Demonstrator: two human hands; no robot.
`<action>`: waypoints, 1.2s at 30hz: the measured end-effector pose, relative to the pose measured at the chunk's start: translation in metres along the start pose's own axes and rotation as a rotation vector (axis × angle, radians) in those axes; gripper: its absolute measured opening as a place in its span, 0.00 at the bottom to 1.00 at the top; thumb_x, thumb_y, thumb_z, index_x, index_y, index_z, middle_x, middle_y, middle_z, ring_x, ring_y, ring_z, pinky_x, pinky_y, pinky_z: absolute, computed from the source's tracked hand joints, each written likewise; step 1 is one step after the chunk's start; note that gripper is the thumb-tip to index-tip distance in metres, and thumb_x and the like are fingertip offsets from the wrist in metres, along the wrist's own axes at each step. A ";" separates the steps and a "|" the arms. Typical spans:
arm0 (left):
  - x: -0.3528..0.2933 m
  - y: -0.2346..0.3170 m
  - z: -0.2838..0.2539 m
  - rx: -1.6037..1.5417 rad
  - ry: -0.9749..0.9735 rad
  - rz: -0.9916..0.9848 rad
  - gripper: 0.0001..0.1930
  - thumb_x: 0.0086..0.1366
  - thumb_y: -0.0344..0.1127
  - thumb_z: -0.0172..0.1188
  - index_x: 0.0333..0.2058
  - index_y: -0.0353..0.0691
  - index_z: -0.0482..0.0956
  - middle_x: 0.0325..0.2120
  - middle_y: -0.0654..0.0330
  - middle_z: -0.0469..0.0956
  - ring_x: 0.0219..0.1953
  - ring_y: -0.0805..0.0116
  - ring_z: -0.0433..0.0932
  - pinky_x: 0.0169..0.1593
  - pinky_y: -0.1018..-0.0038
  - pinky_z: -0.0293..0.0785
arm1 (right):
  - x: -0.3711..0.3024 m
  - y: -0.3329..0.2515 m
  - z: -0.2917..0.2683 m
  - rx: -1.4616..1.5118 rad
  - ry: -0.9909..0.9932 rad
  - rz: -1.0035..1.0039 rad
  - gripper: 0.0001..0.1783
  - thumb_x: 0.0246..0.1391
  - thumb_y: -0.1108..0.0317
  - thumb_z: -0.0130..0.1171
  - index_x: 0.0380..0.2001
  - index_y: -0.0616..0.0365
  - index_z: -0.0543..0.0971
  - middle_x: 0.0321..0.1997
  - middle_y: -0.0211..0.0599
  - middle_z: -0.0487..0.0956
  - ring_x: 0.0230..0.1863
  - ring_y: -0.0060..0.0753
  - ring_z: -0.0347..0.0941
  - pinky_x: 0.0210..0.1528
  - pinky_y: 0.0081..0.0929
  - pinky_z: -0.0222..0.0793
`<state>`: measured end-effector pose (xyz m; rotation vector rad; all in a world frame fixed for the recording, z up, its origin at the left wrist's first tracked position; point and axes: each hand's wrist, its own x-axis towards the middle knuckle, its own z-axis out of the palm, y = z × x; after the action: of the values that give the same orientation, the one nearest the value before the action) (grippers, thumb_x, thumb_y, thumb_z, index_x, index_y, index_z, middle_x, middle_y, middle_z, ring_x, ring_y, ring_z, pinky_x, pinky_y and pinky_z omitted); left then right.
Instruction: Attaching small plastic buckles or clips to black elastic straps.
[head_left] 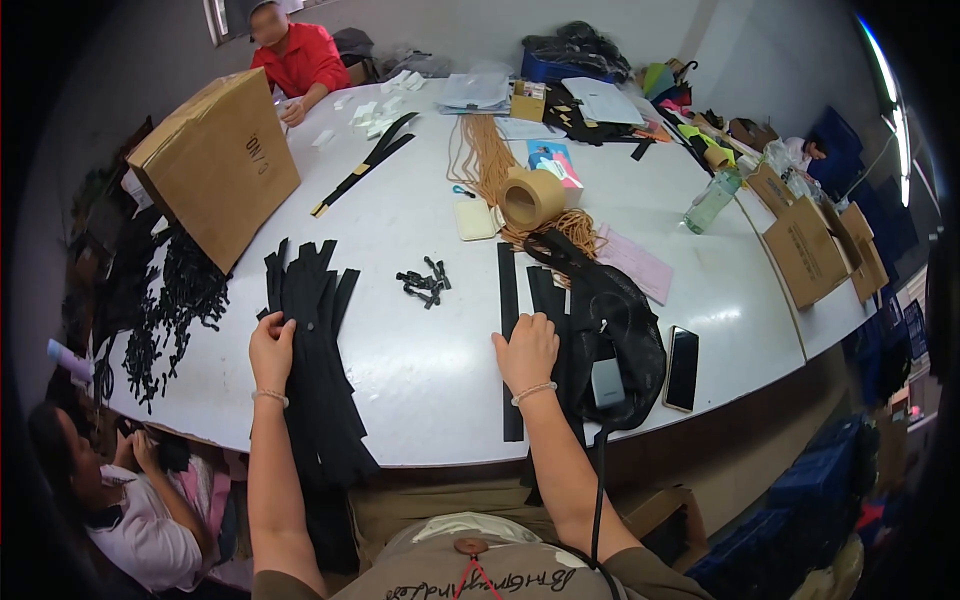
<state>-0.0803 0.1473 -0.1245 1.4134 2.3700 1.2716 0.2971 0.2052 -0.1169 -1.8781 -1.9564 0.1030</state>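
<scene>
At the left, a thick bundle of long black fabric straps (320,360) lies lengthwise and hangs over the table's near edge. My left hand (270,352) pinches a strap at the bundle's left side, thumb and fingers closed. To the right, a single black strap (511,400) lies straight beside a smaller stack of straps (546,292). My right hand (527,352) rests over these with fingers curled and the thumb at the single strap; its fingertips are partly hidden. Between the two hands, farther back, sits a small heap of black plastic buckles (425,283).
A large cardboard box (235,180) stands at left by many black corded pieces (165,310). A black mesh bag (630,330), phone (682,368), tape roll (531,198), tan cords (480,150) and bottle (712,200) lie right. Two people sit nearby, one far, one lower left.
</scene>
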 end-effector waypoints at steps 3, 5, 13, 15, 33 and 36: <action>-0.021 0.023 -0.004 0.081 0.061 -0.037 0.16 0.57 0.35 0.60 0.42 0.32 0.75 0.25 0.60 0.75 0.26 0.75 0.71 0.30 0.77 0.68 | 0.004 0.007 0.011 0.005 0.019 -0.015 0.16 0.41 0.64 0.64 0.28 0.65 0.74 0.35 0.46 0.73 0.38 0.45 0.70 0.41 0.36 0.66; -0.035 0.044 -0.008 -0.013 0.274 0.051 0.15 0.57 0.33 0.59 0.44 0.38 0.75 0.36 0.58 0.73 0.31 0.71 0.72 0.35 0.76 0.69 | 0.007 0.010 0.014 0.022 -0.016 0.017 0.15 0.41 0.64 0.63 0.27 0.65 0.74 0.33 0.46 0.73 0.36 0.45 0.71 0.39 0.36 0.67; -0.115 0.101 0.015 -0.689 -0.279 -0.129 0.12 0.60 0.25 0.54 0.43 0.33 0.75 0.37 0.59 0.77 0.40 0.76 0.74 0.44 0.82 0.70 | 0.001 -0.014 -0.007 0.277 0.111 -0.018 0.08 0.40 0.69 0.58 0.23 0.62 0.72 0.28 0.45 0.74 0.32 0.45 0.73 0.34 0.35 0.69; -0.124 0.126 0.018 -0.781 -0.542 -0.203 0.16 0.63 0.28 0.51 0.50 0.33 0.70 0.44 0.56 0.74 0.46 0.69 0.74 0.46 0.77 0.71 | -0.019 -0.033 -0.033 0.550 0.049 -0.025 0.08 0.39 0.72 0.57 0.23 0.61 0.70 0.25 0.44 0.73 0.30 0.46 0.71 0.31 0.33 0.68; -0.099 0.141 -0.008 -0.963 -0.422 -0.388 0.06 0.60 0.29 0.55 0.28 0.32 0.76 0.17 0.65 0.73 0.17 0.80 0.73 0.23 0.81 0.77 | -0.044 0.019 0.006 0.058 0.139 -0.399 0.13 0.48 0.74 0.50 0.39 0.63 0.73 0.40 0.43 0.72 0.45 0.43 0.67 0.50 0.37 0.59; -0.120 0.150 -0.025 -0.927 -0.596 -0.399 0.09 0.59 0.29 0.57 0.35 0.27 0.77 0.17 0.66 0.74 0.17 0.81 0.72 0.23 0.83 0.73 | -0.037 0.009 -0.007 0.056 0.175 -0.373 0.15 0.50 0.75 0.50 0.43 0.65 0.73 0.43 0.46 0.72 0.48 0.45 0.67 0.52 0.37 0.60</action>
<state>0.0775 0.0728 -0.0402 0.7964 1.2799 1.3019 0.3076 0.1683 -0.1223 -1.4074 -2.1163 -0.1120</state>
